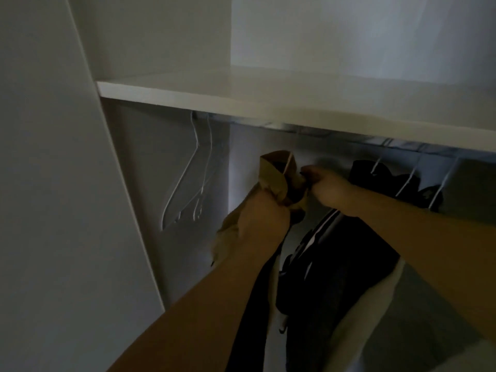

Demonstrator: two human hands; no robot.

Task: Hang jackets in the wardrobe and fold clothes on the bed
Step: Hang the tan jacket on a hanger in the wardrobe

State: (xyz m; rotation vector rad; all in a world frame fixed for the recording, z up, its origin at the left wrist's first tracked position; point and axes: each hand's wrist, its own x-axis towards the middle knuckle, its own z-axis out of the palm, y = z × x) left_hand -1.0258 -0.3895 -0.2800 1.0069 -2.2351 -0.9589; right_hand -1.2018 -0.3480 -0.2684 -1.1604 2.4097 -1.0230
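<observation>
Two hands were up inside the wardrobe, under the shelf front edge. Left hand gripped a tan jacket by the collar; right hand pinched the collar's other side, w/ a white hanger neck rising thru it toward the rail. Whether the hook was seated: couldn't tell, too dark. Risk, imo: release early & the jacket slides off or drops. Dark clothes hung just right, so sleeves could snag. Spare hangers hung by the left wall.
</observation>
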